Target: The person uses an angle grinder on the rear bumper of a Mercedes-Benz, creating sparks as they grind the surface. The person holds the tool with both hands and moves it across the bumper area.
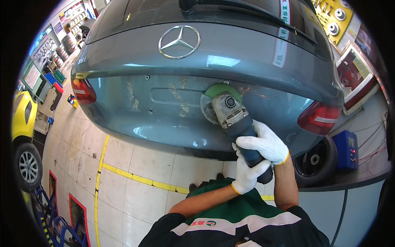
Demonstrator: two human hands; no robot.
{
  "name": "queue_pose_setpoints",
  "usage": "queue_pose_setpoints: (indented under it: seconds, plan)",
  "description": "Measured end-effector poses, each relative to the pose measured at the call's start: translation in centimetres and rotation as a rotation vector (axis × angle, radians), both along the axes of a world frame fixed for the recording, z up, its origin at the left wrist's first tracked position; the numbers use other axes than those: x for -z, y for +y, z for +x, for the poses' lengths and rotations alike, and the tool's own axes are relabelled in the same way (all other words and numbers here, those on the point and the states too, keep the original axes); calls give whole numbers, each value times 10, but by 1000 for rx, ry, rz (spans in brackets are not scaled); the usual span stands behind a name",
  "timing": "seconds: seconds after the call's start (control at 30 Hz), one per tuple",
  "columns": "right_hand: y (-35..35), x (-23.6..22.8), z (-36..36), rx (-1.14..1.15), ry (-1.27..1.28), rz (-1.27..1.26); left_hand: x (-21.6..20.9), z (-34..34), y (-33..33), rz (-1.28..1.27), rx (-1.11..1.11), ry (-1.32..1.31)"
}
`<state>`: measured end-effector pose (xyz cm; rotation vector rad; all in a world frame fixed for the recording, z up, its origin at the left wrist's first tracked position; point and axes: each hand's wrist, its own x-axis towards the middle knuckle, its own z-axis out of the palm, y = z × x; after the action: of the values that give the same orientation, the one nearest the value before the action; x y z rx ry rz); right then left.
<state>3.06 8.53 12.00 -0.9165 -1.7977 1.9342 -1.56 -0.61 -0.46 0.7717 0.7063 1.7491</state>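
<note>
An angle grinder with a green disc and a metal guard is held against the recessed plate area of a grey-blue car tailgate. Thin orange sparks fly to the right of the disc. My right hand, in a white glove, wraps round the grinder's dark body. Below it, my left hand, gloved alike, grips the rear end of the handle. Several patches of rough yellowish residue mark the panel left of the disc. The part of the panel under the disc and guard is hidden.
A round star emblem sits above the panel, with red tail lights at both sides. At right, a wheel stands beside a blue box. A yellow car is at far left. Yellow lines cross the tiled floor.
</note>
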Motion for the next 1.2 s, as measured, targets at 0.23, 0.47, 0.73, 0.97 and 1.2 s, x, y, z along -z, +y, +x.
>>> queue_pose_setpoints:
  seconds: [0.23,0.47,0.73,0.97,1.2]
  plan:
    - [2,0,1,-13,-36,24,-4,3,0,3,-19,-54]
    - [3,1,1,-16,-41,26,-11,1,-3,-15,-24,-43]
    - [4,0,0,-33,-47,23,5,2,1,-21,15,-11]
    - [6,-1,3,-53,-66,33,3,3,0,-25,44,-24]
    - [4,-5,1,-37,-78,36,2,3,2,-34,29,-48]
